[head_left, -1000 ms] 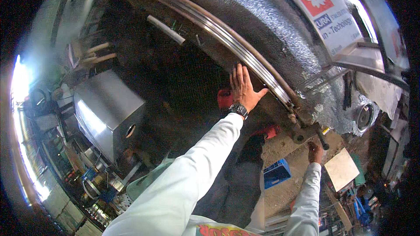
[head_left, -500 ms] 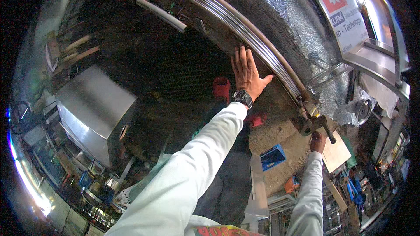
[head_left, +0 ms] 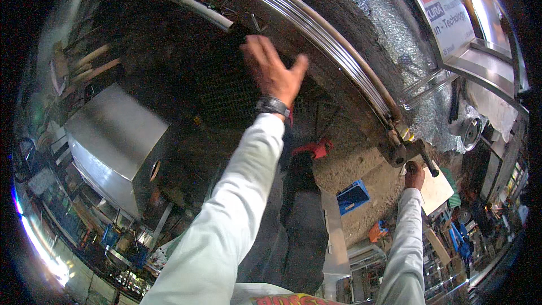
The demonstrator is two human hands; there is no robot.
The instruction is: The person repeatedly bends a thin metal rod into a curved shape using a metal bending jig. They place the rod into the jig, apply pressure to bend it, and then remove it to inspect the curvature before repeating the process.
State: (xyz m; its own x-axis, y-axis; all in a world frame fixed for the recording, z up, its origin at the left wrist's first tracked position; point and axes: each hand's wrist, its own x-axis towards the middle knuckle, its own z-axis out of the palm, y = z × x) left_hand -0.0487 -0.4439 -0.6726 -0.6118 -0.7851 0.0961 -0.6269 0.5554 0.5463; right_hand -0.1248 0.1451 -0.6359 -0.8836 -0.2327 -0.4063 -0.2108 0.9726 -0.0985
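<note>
My left hand (head_left: 275,73) is raised with fingers spread and thumb out, slightly blurred and holding nothing. It is left of the long bench-like machine (head_left: 333,73), which carries a row of shiny parallel metal bars (head_left: 316,36). At the machine's near right end is a dark metal crank (head_left: 415,149) with a stubby lever. My right hand (head_left: 415,176) is closed at the crank, wrapped round what appears to be its handle. The fingers are partly hidden there.
A large sheet-metal box (head_left: 118,135) stands to the left. Below the machine's end are a blue crate (head_left: 353,197) and an orange bin (head_left: 377,230) on the floor. A white tube (head_left: 199,10) lies at the far left of the bars. My red shoe (head_left: 322,148) shows below.
My left hand has lifted away from the machine's edge and moved left, fingers still spread. My right hand stays at the crank, shifted only slightly in view.
</note>
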